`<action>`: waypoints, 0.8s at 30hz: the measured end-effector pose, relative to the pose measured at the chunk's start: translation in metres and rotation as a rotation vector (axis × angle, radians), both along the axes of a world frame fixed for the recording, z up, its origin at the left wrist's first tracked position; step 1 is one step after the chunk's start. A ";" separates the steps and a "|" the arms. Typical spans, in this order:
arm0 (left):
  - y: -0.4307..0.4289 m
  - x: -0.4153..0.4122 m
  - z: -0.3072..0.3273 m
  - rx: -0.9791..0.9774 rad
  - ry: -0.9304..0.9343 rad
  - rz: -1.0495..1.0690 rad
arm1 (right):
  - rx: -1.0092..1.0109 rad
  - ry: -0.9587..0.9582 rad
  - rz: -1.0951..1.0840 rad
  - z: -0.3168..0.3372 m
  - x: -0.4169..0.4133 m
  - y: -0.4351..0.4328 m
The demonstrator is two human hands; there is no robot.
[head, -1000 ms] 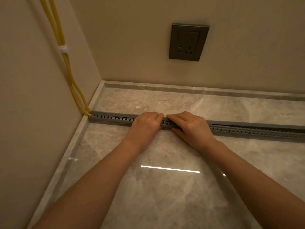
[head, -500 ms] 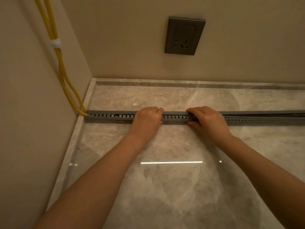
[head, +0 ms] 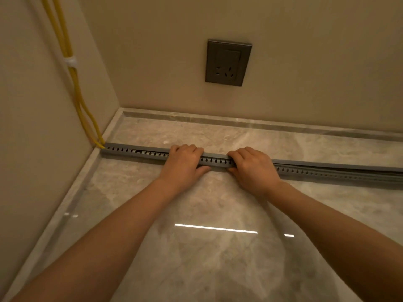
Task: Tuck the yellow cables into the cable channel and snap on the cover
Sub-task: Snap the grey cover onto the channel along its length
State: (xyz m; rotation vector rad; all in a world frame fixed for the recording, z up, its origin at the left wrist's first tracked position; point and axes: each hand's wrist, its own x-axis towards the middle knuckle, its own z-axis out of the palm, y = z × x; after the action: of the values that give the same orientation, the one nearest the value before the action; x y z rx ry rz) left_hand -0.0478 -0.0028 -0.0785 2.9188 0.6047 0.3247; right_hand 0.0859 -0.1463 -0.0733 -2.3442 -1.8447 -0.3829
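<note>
A long grey slotted cable channel [head: 135, 152] lies across the marble floor, from the left wall to the right edge of view. Its grey cover [head: 216, 156] sits on top between my hands; further right the cover [head: 338, 165] looks slightly raised off the channel. Two yellow cables [head: 75, 83] run down the left wall, held by a white clip [head: 70, 61], and enter the channel's left end. My left hand [head: 184, 164] and my right hand [head: 253, 165] both curl over the channel and cover, fingers on top, thumbs at the front side.
A dark grey wall socket [head: 227, 62] is on the back wall above the channel. The beige left wall [head: 32, 149] and back wall meet in a corner. A marble skirting strip [head: 239, 123] borders the glossy marble floor [head: 207, 247].
My right hand slid to the right along the cover, away from my left hand. The left hand stayed at about the same place on the channel. The camera shifted a little.
</note>
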 end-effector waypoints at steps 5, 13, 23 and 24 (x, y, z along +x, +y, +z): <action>-0.038 0.028 0.014 0.112 0.080 -0.090 | -0.011 0.076 0.004 0.001 0.005 0.000; -0.051 0.049 0.038 0.323 0.355 -0.059 | -0.029 0.173 -0.019 0.002 0.011 0.003; -0.050 0.047 0.030 0.312 0.291 -0.052 | 0.117 0.372 -0.048 -0.006 0.020 -0.001; -0.050 0.047 0.029 0.311 0.288 -0.053 | 0.137 0.402 -0.062 -0.006 0.020 -0.002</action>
State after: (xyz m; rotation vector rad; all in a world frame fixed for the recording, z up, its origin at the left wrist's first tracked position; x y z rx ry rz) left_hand -0.0012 -0.0527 -0.0491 3.3070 0.5554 -0.0133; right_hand 0.1056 -0.1479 -0.0794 -2.1922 -1.5132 -0.0351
